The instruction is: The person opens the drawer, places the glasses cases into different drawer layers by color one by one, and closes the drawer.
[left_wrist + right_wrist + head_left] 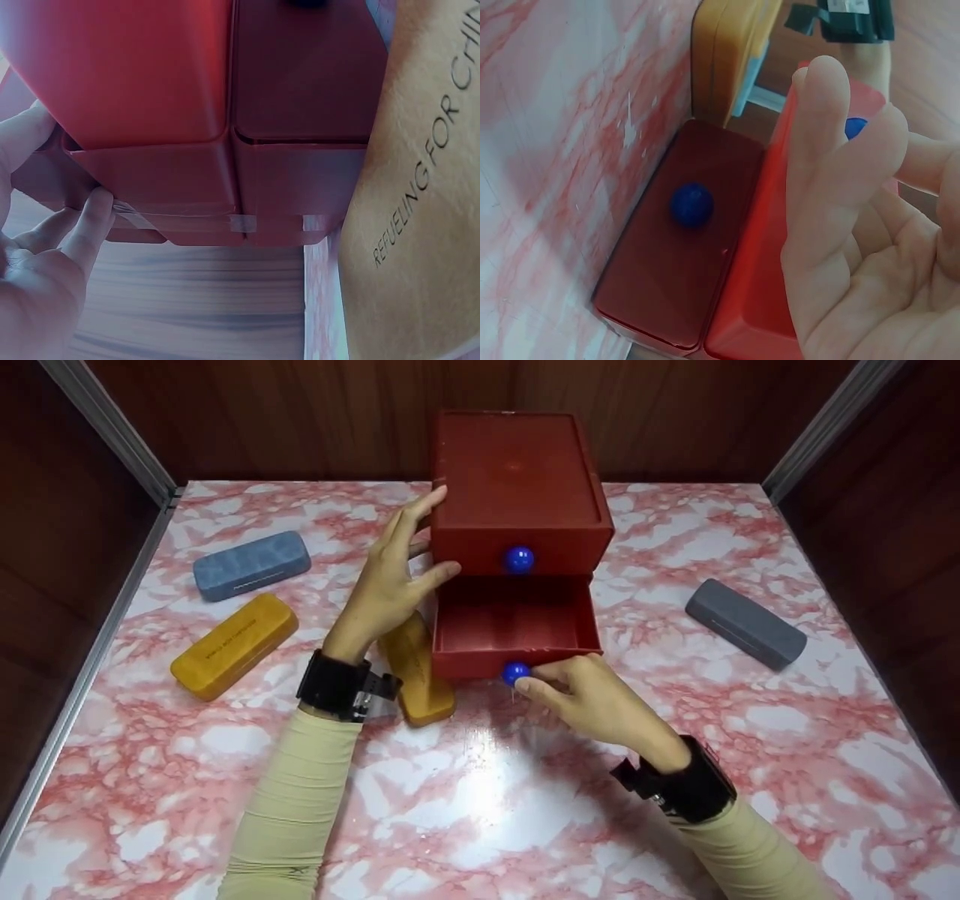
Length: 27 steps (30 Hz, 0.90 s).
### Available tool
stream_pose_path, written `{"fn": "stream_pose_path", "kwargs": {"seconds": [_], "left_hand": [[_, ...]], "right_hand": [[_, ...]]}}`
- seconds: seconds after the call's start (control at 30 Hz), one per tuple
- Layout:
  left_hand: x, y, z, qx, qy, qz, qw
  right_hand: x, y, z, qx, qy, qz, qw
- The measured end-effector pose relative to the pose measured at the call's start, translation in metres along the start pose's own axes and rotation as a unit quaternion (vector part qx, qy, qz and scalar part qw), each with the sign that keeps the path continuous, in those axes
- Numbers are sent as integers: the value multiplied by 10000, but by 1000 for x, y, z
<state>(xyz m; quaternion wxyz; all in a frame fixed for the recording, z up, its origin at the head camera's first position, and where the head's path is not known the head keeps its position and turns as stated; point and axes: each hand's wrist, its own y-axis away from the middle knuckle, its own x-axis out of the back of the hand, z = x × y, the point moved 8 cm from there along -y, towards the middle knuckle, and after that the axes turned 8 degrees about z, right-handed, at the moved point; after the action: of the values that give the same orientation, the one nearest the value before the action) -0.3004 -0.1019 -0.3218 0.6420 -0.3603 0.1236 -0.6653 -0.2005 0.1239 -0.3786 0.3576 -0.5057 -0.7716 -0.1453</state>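
Observation:
A red drawer unit (517,472) with round blue knobs stands at the back middle. One drawer (517,619), below the top one, is pulled out and looks bare inside. My right hand (592,697) pinches that drawer's blue knob (515,673) between thumb and fingers. With its fingers spread, my left hand (386,577) rests against the unit's left side, the thumb at the front corner. Under my left wrist lies a mustard glasses case (427,690), partly hidden by it. In the right wrist view, a lower drawer (667,270) with its own knob (692,205) is closed.
To the left on the pink marbled table (480,810) lie a blue glasses case (252,565) and another mustard one (235,646). A grey case (745,624) is at the right. Dark wooden panels (300,420) enclose the back and sides.

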Motion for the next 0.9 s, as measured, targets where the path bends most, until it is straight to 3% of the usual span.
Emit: {"fn": "stream_pose_path", "kwargs": {"seconds": [0.33,0.9], "left_hand": [[2,1,0,131,78,35,9999],[0,-1,-1,79,47,-22,10000]], "right_hand": [[-3,4,-1,27,33,-62,10000],[-3,13,-2,-114,58,-152,9998]]}}
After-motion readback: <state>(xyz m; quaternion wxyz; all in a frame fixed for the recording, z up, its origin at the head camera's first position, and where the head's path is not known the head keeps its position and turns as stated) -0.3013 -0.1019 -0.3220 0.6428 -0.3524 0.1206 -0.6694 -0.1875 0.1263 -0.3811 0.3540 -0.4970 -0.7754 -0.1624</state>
